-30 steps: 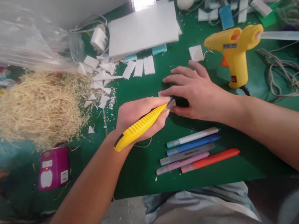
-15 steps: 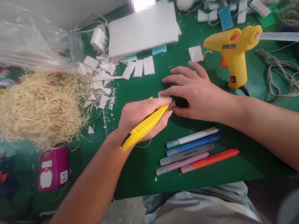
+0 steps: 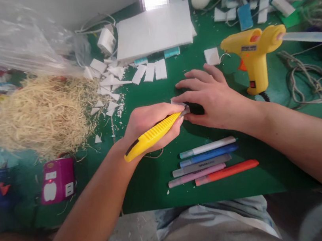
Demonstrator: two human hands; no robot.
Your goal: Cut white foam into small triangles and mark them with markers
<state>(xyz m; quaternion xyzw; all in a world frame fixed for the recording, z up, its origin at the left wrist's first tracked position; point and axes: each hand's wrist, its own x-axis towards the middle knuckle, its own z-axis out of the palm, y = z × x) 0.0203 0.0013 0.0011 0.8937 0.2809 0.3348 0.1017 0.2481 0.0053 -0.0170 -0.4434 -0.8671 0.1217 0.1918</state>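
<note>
While the left hand (image 3: 143,120) grips the yellow utility knife (image 3: 151,136), the right hand (image 3: 209,94) splays. The foam piece (image 3: 177,102) seems light, crushable; pinch its edges.

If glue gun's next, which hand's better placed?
Probably right: the right hand lies nearer the yellow hot glue gun and holds no tool, while the left hand holds a yellow utility knife.

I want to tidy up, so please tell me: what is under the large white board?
Another white board shows beneath the large white board, at its right edge. Two turquoise pieces show along its near edge; whether they continue underneath is hidden.
</note>
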